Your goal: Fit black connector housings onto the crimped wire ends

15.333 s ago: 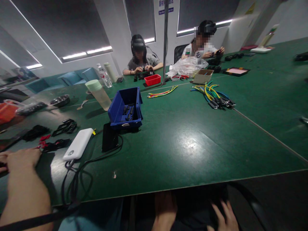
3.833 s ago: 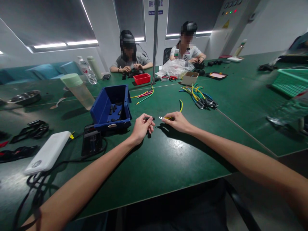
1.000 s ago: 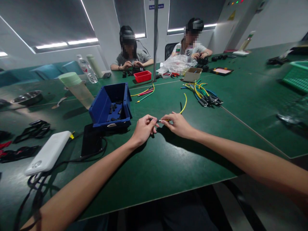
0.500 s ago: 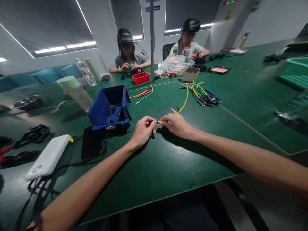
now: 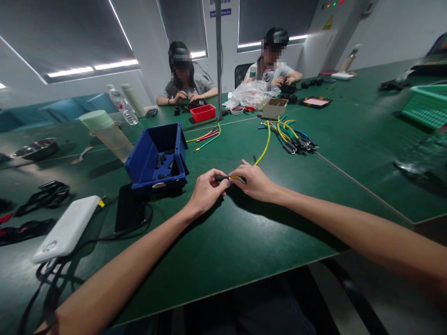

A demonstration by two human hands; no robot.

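Note:
My left hand [image 5: 208, 190] is closed, pinching a small black sleeve [image 5: 221, 178] between thumb and fingers. Opposite it, my right hand [image 5: 256, 181] grips a yellow wire [image 5: 264, 151] close to its end. The wire's end meets the mouth of the sleeve; how far inside it reaches, I cannot tell. Behind my right hand the wire curves up toward a bundle of yellow, green and blue wires [image 5: 296, 142] with black sleeves and ring ends. Left of my hands stands a blue bin [image 5: 134, 160] with several black sleeves in it.
On the left lie a white power bank [image 5: 68, 228], a black phone [image 5: 130, 209] and cables. A bottle with a green lid [image 5: 108, 135] stands behind the bin. Loose wires [image 5: 209, 136], a red tray [image 5: 203, 113] and a cardboard box [image 5: 274, 109] lie farther back. Two people sit opposite.
My hands have come slightly closer together, and the wire's end now sits against or in the sleeve. More of the black sleeve shows. The view has shifted a little.

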